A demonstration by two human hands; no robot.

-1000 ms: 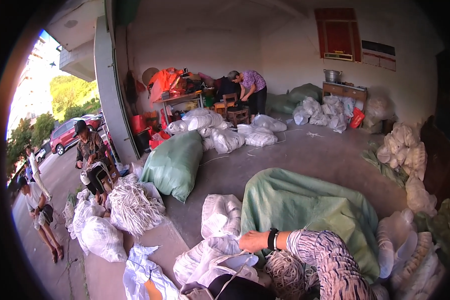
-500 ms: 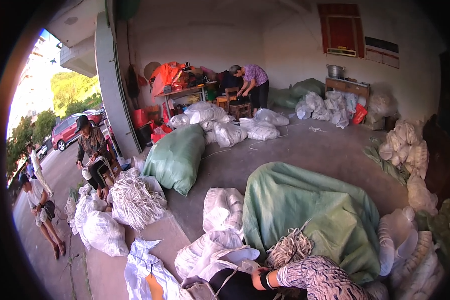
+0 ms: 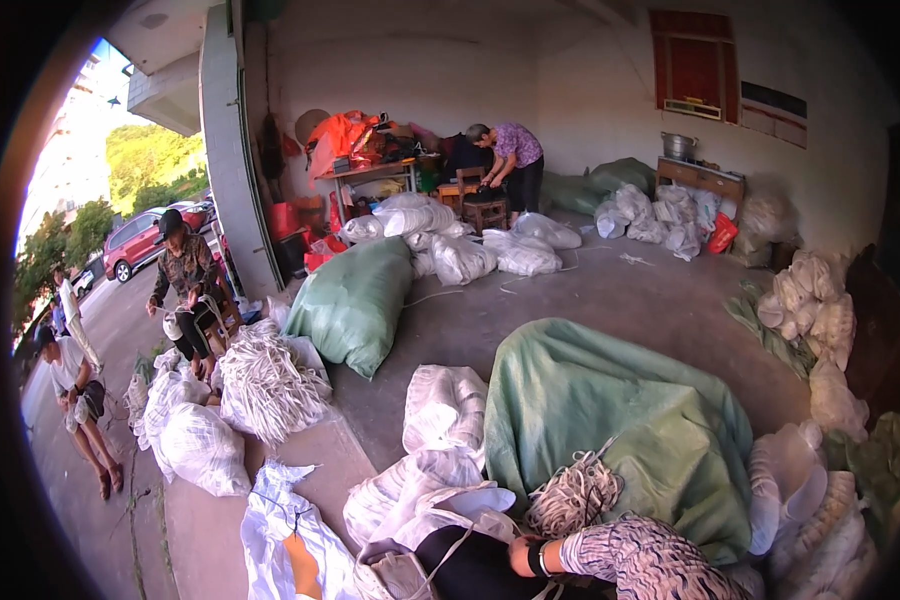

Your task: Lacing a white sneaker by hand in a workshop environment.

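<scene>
My right hand (image 3: 523, 556) lies at the lower edge over my black-clothed lap (image 3: 455, 553), below a patterned sleeve and a dark wristband. Its fingers are mostly hidden, so their grip cannot be made out. Beside the lap, an off-white cloth piece (image 3: 395, 575) shows, cut off by the lower edge. A thin pale strap (image 3: 452, 556) runs across the black cloth near it. Just beyond my right hand sits a tied bundle of pale cords (image 3: 574, 495), resting against a large green sack (image 3: 610, 400). My left hand is out of view.
White bags of stacked pale pieces (image 3: 445, 415) stand ahead. A white plastic sack (image 3: 288, 540) lies left. Farther off are another green sack (image 3: 355, 305) and a heap of pale strips (image 3: 270, 385). Co-workers sit outside at left; another person (image 3: 515, 150) bends over a chair (image 3: 485, 205).
The view has shifted slightly. More of the off-white cloth piece shows beside my lap, and the pale strap lies differently. My right hand stays in nearly the same place.
</scene>
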